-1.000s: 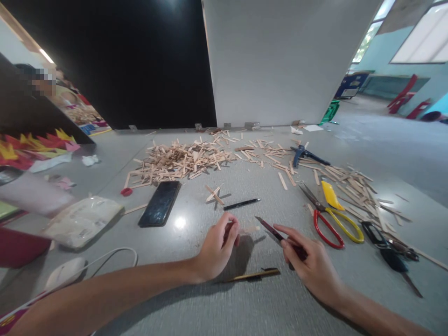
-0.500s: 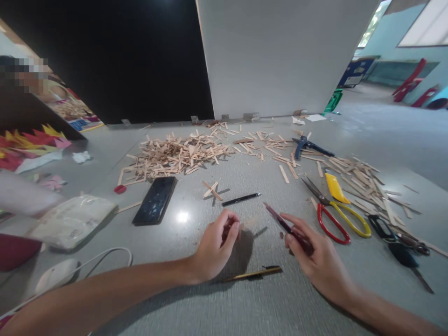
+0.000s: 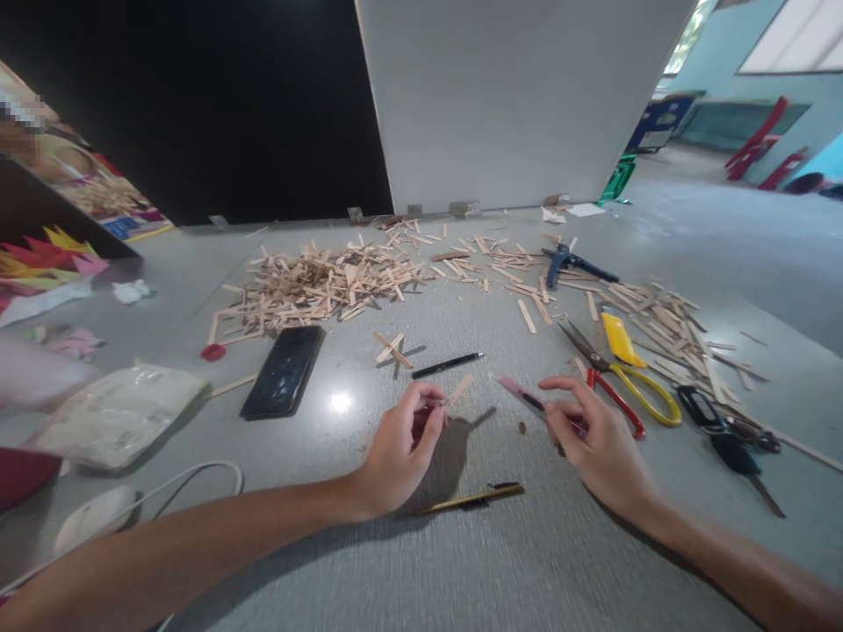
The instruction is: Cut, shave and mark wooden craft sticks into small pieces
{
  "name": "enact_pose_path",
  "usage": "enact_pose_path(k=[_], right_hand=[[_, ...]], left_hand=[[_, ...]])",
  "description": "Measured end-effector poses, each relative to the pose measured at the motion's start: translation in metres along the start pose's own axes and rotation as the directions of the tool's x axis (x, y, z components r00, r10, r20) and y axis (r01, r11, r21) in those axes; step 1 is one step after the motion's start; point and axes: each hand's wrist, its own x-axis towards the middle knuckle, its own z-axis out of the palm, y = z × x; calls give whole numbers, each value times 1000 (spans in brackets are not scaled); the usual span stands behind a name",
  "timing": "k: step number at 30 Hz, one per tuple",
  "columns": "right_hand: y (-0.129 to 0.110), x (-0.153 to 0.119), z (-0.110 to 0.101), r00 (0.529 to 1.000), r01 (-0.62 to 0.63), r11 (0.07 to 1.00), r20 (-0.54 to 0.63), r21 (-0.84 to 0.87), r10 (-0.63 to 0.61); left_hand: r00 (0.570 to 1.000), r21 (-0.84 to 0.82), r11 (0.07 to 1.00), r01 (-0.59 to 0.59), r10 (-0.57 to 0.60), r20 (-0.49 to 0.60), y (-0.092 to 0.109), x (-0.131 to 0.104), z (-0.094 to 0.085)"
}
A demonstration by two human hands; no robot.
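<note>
Between the thumb and fingers of my left hand is a small wooden stick piece, pointing up and right. My right hand grips a dark reddish craft knife, its tip toward the left and its index finger stretched out. Beyond my left hand lie a black pen and two crossed stick pieces. A gold-coloured pen-like tool rests on the table nearer to me. Scissors with red and yellow handles lie beside my right hand.
A heap of wooden sticks spreads at the back, with more sticks at right. A phone, plastic bag and mouse are at left. Blue pliers, a yellow cutter and keys lie at right.
The stick piece in my left hand has tilted upward and shows more clearly. My right index finger has lifted and straightened off the knife. The whole view has shifted slightly.
</note>
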Motion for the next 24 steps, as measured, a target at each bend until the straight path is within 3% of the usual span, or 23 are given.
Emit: enact_pose_path(k=[5,9,12,15,19,24], right_hand=[[2,-1,2,1000,-9,1000,0,-30,9],[8,2,1,999,7,997,-38,-71,-10],[12,4,-2,997,66,992,-22,-103,-69],[15,5,-3,986,157,970,-31,-185,-165],[21,8,-2,961,260,923,-16,-284,-276],[24,11,2,949,286,910,-43,-300,-312]], left_hand=[[987,136,979,-154,157,-11,-5,0,-1],[937,278,897,-345,346,48,-10,-1,-1],[903,352,834,-424,418,98,-9,-3,1],[897,398,805,-440,418,147,-8,-3,1],[925,479,792,-378,302,231,-9,2,-5],[952,574,761,-302,267,146,-15,12,-13]])
